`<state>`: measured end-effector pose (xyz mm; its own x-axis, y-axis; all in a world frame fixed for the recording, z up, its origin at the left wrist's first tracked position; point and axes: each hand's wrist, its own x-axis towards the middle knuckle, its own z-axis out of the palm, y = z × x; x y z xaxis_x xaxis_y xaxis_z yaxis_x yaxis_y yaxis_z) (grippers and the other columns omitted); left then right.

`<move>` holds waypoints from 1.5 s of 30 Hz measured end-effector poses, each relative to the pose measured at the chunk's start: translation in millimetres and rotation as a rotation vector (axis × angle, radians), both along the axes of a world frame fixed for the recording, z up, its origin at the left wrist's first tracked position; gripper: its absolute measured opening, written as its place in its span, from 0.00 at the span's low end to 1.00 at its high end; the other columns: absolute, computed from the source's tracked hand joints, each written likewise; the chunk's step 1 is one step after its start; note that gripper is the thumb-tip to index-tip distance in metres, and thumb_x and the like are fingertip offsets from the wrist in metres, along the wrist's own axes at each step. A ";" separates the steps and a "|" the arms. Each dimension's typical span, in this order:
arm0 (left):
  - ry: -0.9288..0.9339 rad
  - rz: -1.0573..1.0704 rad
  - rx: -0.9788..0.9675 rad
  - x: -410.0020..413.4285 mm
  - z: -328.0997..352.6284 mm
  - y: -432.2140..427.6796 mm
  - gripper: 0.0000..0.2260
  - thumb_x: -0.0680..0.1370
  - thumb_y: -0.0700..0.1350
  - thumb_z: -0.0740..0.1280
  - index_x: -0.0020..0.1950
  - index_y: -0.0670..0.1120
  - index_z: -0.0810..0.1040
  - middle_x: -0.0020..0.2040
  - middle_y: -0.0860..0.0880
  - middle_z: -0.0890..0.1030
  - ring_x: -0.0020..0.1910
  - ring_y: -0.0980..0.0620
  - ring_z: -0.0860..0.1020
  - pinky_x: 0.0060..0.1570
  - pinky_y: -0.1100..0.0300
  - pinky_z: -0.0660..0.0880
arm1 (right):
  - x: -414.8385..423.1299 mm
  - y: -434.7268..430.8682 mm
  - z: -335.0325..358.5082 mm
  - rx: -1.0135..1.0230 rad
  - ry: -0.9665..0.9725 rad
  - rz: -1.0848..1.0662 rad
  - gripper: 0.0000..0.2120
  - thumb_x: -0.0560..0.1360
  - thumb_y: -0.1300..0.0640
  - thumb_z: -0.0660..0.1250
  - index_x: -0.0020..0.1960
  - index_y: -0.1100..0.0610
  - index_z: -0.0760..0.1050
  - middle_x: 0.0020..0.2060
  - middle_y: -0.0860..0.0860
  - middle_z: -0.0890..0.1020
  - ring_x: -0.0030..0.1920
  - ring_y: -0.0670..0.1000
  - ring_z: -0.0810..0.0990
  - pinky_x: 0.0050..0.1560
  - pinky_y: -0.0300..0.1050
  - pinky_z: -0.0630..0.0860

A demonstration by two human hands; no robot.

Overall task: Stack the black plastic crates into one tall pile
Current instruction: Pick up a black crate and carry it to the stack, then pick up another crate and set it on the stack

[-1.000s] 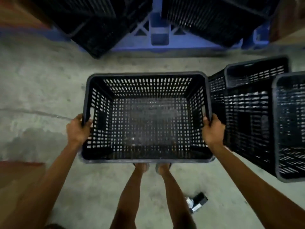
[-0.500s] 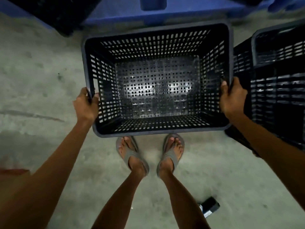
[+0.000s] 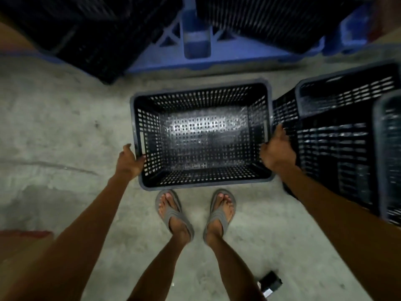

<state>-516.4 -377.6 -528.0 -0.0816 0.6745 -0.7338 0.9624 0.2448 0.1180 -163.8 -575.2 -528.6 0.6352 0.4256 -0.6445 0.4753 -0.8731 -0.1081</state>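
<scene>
Head view: left hand [image 3: 129, 161], right hand [image 3: 277, 151] slack-fingered beside crate [image 3: 206, 137] (crate pile [image 3: 334, 148] rightward, blue pallet [image 3: 195, 61] beyond).

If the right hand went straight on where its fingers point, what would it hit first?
Probably the side wall of the neighbouring crate: the right hand points forward along the narrow gap between the floor crate and it. Depth is unclear; it may just enter the gap.

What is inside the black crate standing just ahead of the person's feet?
Nothing shows inside the crate: only its own perforated bottom, shining in the light. What lies under it is covered by that bottom.
</scene>
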 end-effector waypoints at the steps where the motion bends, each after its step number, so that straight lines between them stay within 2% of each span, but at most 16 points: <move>1: -0.022 -0.023 -0.025 12.8 34.6 1.8 0.30 0.77 0.45 0.68 0.76 0.40 0.60 0.70 0.32 0.70 0.68 0.33 0.71 0.65 0.46 0.69 | -4.8 6.2 34.2 0.016 0.023 0.019 0.39 0.78 0.50 0.61 0.80 0.60 0.42 0.77 0.61 0.56 0.77 0.60 0.57 0.69 0.58 0.68; 3: -0.074 -0.088 -0.076 38.7 97.8 -0.1 0.26 0.77 0.43 0.67 0.73 0.39 0.64 0.67 0.34 0.73 0.65 0.36 0.74 0.61 0.50 0.70 | -16.0 19.1 98.3 0.033 0.084 0.045 0.39 0.78 0.50 0.61 0.80 0.60 0.44 0.78 0.60 0.56 0.78 0.58 0.55 0.71 0.53 0.65; 6: -0.166 -0.149 -0.104 79.5 205.9 -7.5 0.21 0.78 0.41 0.66 0.70 0.40 0.69 0.66 0.37 0.76 0.63 0.38 0.76 0.60 0.53 0.71 | -19.5 33.6 202.6 0.100 0.181 -0.009 0.36 0.79 0.51 0.62 0.79 0.61 0.48 0.78 0.59 0.57 0.77 0.59 0.58 0.72 0.50 0.62; 9: -0.242 -0.203 -0.099 117.3 307.6 -7.2 0.22 0.78 0.44 0.67 0.71 0.43 0.69 0.65 0.38 0.78 0.62 0.39 0.77 0.60 0.54 0.72 | -11.7 39.8 300.0 0.210 0.207 -0.089 0.33 0.77 0.51 0.64 0.78 0.58 0.56 0.75 0.59 0.64 0.73 0.61 0.67 0.69 0.52 0.67; 14: -0.350 -0.364 0.018 174.5 453.9 15.8 0.24 0.77 0.48 0.68 0.72 0.47 0.69 0.66 0.40 0.77 0.64 0.40 0.76 0.60 0.54 0.72 | 20.4 50.9 437.0 0.306 0.193 -0.078 0.30 0.77 0.51 0.64 0.76 0.59 0.60 0.74 0.59 0.65 0.71 0.61 0.69 0.69 0.53 0.69; 17: -0.409 -0.447 0.074 200.2 518.5 40.5 0.23 0.77 0.45 0.68 0.71 0.45 0.69 0.67 0.41 0.76 0.65 0.42 0.76 0.60 0.54 0.72 | 45.8 66.1 491.2 0.380 0.180 -0.096 0.31 0.76 0.52 0.64 0.76 0.57 0.60 0.73 0.57 0.67 0.69 0.61 0.71 0.67 0.54 0.71; 20: -0.437 -0.494 0.120 212.1 565.3 70.9 0.23 0.78 0.46 0.66 0.73 0.45 0.67 0.66 0.41 0.77 0.58 0.42 0.79 0.55 0.53 0.74 | 65.3 90.8 526.6 0.457 0.168 -0.133 0.31 0.76 0.53 0.65 0.76 0.58 0.61 0.70 0.59 0.72 0.67 0.61 0.74 0.64 0.55 0.74; 22: -0.450 -0.507 0.136 218.9 585.4 93.7 0.24 0.79 0.47 0.65 0.74 0.46 0.66 0.68 0.41 0.75 0.60 0.42 0.78 0.58 0.50 0.74 | 73.0 109.8 541.3 0.499 0.143 -0.155 0.31 0.76 0.52 0.66 0.76 0.57 0.61 0.69 0.58 0.73 0.68 0.60 0.73 0.66 0.55 0.72; 24: -0.470 -0.509 0.142 229.3 598.4 118.2 0.24 0.80 0.48 0.64 0.75 0.46 0.64 0.70 0.42 0.74 0.62 0.42 0.76 0.62 0.48 0.73 | 80.3 128.8 550.6 0.513 0.124 -0.172 0.31 0.77 0.51 0.66 0.76 0.56 0.61 0.73 0.57 0.69 0.72 0.59 0.69 0.69 0.56 0.70; 29: -0.543 -0.500 0.155 269.2 586.1 193.3 0.22 0.81 0.46 0.63 0.75 0.46 0.66 0.75 0.45 0.69 0.73 0.43 0.69 0.70 0.46 0.68 | 112.8 179.0 543.6 0.530 0.040 -0.179 0.30 0.78 0.51 0.65 0.77 0.54 0.60 0.77 0.56 0.61 0.75 0.57 0.64 0.72 0.53 0.66; 32: -0.564 -0.547 0.118 303.3 546.3 247.7 0.22 0.81 0.45 0.63 0.75 0.46 0.66 0.75 0.45 0.69 0.73 0.43 0.68 0.70 0.46 0.68 | 127.4 198.8 517.2 0.522 -0.020 -0.245 0.29 0.79 0.52 0.63 0.77 0.54 0.59 0.78 0.56 0.59 0.76 0.56 0.61 0.74 0.50 0.62; 35: -0.558 -0.566 0.123 341.0 502.0 286.0 0.22 0.81 0.45 0.64 0.75 0.44 0.66 0.73 0.43 0.71 0.71 0.42 0.71 0.68 0.47 0.69 | 145.1 209.1 486.6 0.515 -0.041 -0.350 0.29 0.80 0.51 0.61 0.78 0.55 0.57 0.78 0.56 0.59 0.76 0.58 0.62 0.72 0.52 0.64; 38: -0.546 -0.577 0.150 378.8 437.7 313.3 0.24 0.80 0.44 0.64 0.76 0.43 0.64 0.71 0.41 0.73 0.68 0.39 0.73 0.66 0.45 0.71 | 177.0 217.2 435.1 0.475 -0.084 -0.348 0.29 0.81 0.50 0.60 0.78 0.54 0.56 0.79 0.55 0.57 0.75 0.58 0.63 0.71 0.53 0.66; 40: -0.536 -0.603 0.205 403.5 392.2 330.6 0.25 0.80 0.44 0.65 0.75 0.43 0.64 0.70 0.40 0.73 0.66 0.37 0.74 0.63 0.43 0.72 | 203.2 222.2 393.2 0.471 -0.148 -0.383 0.29 0.80 0.49 0.61 0.78 0.55 0.58 0.77 0.56 0.62 0.74 0.59 0.65 0.69 0.54 0.67; 42: -0.544 -0.570 0.281 430.2 327.9 347.1 0.23 0.79 0.42 0.66 0.73 0.40 0.66 0.68 0.37 0.74 0.64 0.35 0.75 0.61 0.43 0.72 | 238.3 230.6 329.7 0.491 -0.191 -0.393 0.30 0.79 0.49 0.63 0.77 0.58 0.59 0.75 0.59 0.65 0.73 0.61 0.66 0.70 0.55 0.67; 45: -0.546 -0.483 0.396 462.0 243.0 379.7 0.22 0.75 0.42 0.67 0.66 0.34 0.69 0.61 0.31 0.75 0.60 0.31 0.75 0.60 0.39 0.72 | 291.8 244.7 249.6 0.514 -0.238 -0.414 0.32 0.79 0.49 0.63 0.77 0.61 0.57 0.76 0.61 0.62 0.75 0.62 0.62 0.74 0.56 0.62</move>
<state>-54.4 2.1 -285.0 0.5821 0.7608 -0.2868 0.7330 -0.3384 0.5900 128.0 -330.6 -279.0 0.9097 0.3315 -0.2503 0.1763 -0.8538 -0.4899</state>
